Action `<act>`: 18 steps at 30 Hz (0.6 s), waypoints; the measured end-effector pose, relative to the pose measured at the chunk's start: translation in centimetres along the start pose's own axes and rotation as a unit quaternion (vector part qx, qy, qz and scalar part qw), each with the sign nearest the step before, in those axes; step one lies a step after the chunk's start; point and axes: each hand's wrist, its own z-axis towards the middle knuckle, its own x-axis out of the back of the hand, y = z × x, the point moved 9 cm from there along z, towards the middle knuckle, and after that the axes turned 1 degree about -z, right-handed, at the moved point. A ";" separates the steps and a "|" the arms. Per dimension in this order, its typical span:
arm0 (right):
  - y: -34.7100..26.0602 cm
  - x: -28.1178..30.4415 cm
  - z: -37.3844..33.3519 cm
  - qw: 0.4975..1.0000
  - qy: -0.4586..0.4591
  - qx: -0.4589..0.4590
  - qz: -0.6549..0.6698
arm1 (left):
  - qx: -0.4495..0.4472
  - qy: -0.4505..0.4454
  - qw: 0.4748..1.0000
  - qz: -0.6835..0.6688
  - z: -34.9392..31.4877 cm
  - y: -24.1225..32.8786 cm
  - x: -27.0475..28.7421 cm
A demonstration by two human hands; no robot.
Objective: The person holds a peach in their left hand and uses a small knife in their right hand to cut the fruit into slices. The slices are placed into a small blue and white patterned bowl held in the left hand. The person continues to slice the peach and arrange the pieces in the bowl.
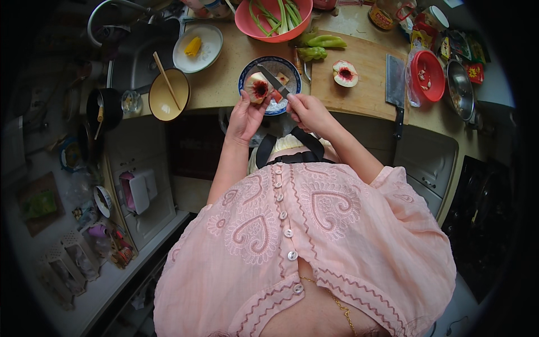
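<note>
Over a blue-rimmed bowl, my left hand is closed around a pale peach half. Its hollow centre is dark red and faces me. A small knife with a dark blade is gripped in my right hand, the blade slanting up and left beside the fruit. Whether its edge touches the flesh I cannot tell. A few cut peach pieces lie in the bowl. To the right, a second peach half rests on the wooden cutting board, cut face up.
A cleaver lies on the board's right side, handle over the counter edge. Green peppers and a pink basin of green stalks stand behind. Leftward are a white plate, a yellow bowl with chopsticks and the sink. A red basket sits at right.
</note>
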 end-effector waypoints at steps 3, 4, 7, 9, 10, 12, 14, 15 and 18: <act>-0.2 0.1 -0.1 1.000 0.006 -0.005 -0.014 | -0.015 0.000 1.000 0.010 0.0 0.2 0.0; -0.3 0.1 0.0 1.000 0.007 -0.006 -0.017 | -0.016 0.000 1.000 0.014 0.1 0.2 0.1; -0.3 0.5 0.3 0.999 0.018 0.012 -0.026 | -0.018 -0.001 1.000 0.022 0.2 0.2 0.2; -0.3 0.4 0.3 0.999 0.020 0.013 -0.031 | -0.016 -0.003 1.000 0.025 0.3 0.2 0.2; -0.3 0.4 0.4 0.999 0.021 0.014 -0.034 | -0.014 -0.004 1.000 0.027 0.3 0.1 0.3; -0.2 0.3 0.4 0.999 0.014 0.007 -0.038 | -0.010 -0.008 1.000 0.028 0.3 0.1 0.3; -0.1 0.3 0.4 0.999 0.011 0.004 -0.043 | -0.003 -0.012 1.000 0.025 0.3 0.1 0.1; -0.1 0.3 0.4 0.999 0.011 0.005 -0.046 | -0.006 -0.015 1.000 0.027 0.2 0.1 -0.1; -0.2 0.3 0.4 0.998 0.013 0.007 -0.063 | -0.014 -0.014 0.999 0.032 0.1 0.1 -0.3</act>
